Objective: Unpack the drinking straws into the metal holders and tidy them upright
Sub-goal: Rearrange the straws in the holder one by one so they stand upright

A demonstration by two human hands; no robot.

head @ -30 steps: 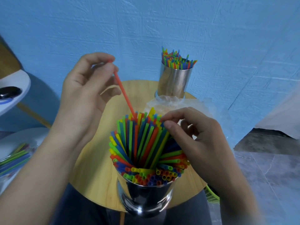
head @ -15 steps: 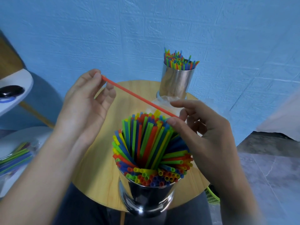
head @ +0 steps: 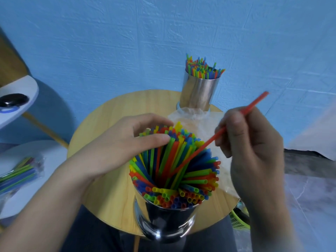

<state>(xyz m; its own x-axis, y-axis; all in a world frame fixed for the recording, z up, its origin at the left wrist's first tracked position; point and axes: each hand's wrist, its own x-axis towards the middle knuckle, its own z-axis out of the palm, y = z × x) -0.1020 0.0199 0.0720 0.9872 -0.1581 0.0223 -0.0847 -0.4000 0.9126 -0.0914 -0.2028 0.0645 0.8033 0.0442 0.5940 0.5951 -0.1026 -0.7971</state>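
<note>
A near metal holder [head: 167, 220] stands at the front edge of the round wooden table [head: 109, 124], packed with coloured straws [head: 178, 166] that fan outward. My right hand [head: 252, 140] pinches a single red straw [head: 200, 151], whose lower end dips into the middle of the bundle while the upper end points up and right. My left hand [head: 118, 144] rests on the far left straw tips, thumb and fingers touching them. A second metal holder [head: 198, 93] full of upright straws stands at the table's far edge.
An empty clear plastic wrapper [head: 200, 120] lies on the table between the two holders. At the left, a white round surface [head: 32, 179] carries a sealed pack of straws [head: 18, 175]. A blue wall rises close behind the table. A green basket [head: 238, 220] sits below right.
The red straw has passed from my left hand to my right hand and now tilts the other way into the bundle. My left hand has dropped onto the straw tips.
</note>
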